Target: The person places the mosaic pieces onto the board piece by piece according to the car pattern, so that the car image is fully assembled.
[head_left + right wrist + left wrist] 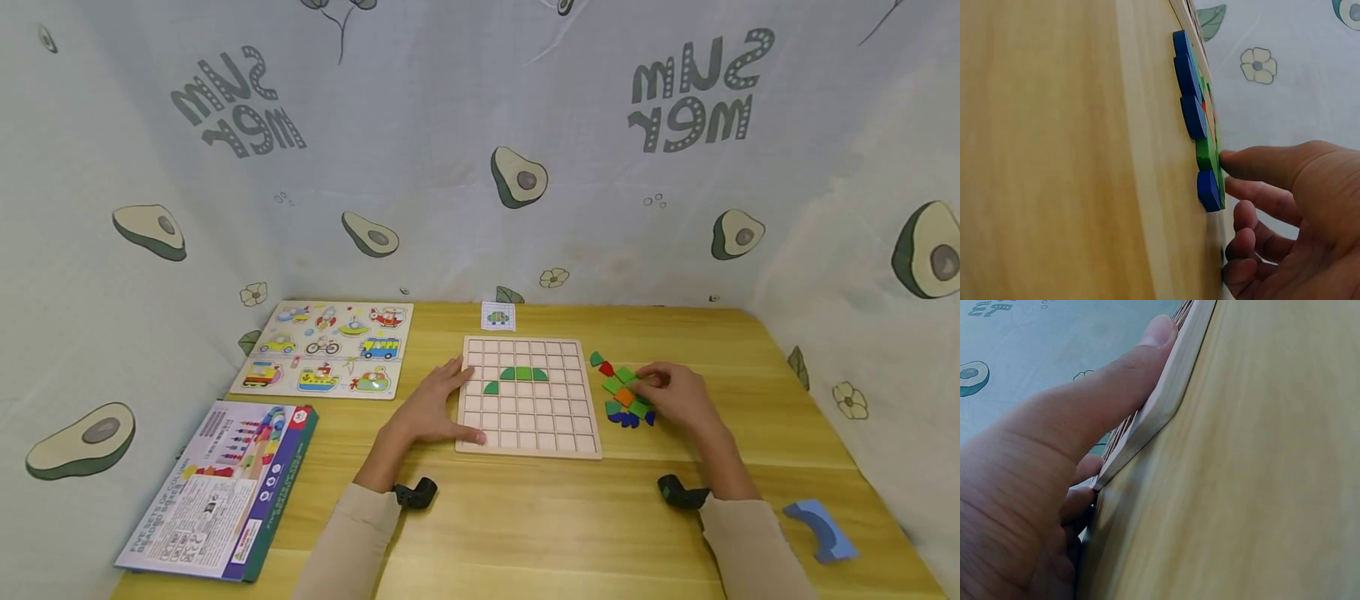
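Note:
A wooden grid board point(528, 421) lies at the table's middle, with several green pieces point(523, 373) set in its upper cells. My left hand point(429, 406) rests along its left side. Its thumb lies on the board's top face near the front corner in the left wrist view, and its fingertips are at the left edge. To the right of the board is a loose cluster of flat pieces, with green squares point(612, 385), a red piece point(606, 369), an orange square point(624, 397) and blue pieces point(1188, 78). My right hand point(675, 397) reaches over this cluster, thumb tip right at a green piece point(1205, 154).
A small pattern card point(498, 317) sits behind the board. At left are a vehicle puzzle board point(348, 367) and a toy box point(217, 492). A blue arch block point(821, 529) lies near the right edge. Patterned cloth point(450, 167) encloses the table's back and sides.

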The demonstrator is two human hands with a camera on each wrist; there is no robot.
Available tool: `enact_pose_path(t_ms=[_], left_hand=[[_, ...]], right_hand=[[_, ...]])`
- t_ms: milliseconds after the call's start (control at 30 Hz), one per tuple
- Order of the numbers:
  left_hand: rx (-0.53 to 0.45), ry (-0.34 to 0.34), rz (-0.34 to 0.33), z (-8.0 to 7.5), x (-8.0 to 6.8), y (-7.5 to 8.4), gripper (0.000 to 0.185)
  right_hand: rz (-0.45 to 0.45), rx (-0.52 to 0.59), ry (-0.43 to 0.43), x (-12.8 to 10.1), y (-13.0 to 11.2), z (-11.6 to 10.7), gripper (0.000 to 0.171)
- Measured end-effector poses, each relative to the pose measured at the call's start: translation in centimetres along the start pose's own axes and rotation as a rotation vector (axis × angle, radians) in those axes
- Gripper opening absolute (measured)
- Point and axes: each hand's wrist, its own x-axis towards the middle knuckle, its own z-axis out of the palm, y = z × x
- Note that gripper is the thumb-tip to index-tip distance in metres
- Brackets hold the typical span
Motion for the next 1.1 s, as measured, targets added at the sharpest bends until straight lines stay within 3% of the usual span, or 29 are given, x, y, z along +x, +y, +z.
enact_pose_path(t_ms=[167,467,833,1100], left_hand=[[0.002,0.003,0.005,-0.1,0.1,0.0,0.120],[-0.001,0.004,0.032,-0.3,0.2,0.2,0.120],[-0.006,-0.007,0.008,-0.1,0.1,0.2,0.120],[-0.020,-0.010,0.000,-0.3,-0.4,0.3,0.119]], right_hand=[[0.023,-0.022,0.027,0.0,0.1,-0.4,0.039],[0.077,-0.032,0.030,-0.3,-0.1,-1.0,0.054],[0.038,-0.035,0.040,-0.5,0.0,-0.8,0.044],[0.023,-0.020,0.042,-0.4,-1.3,-0.5,0.043]])
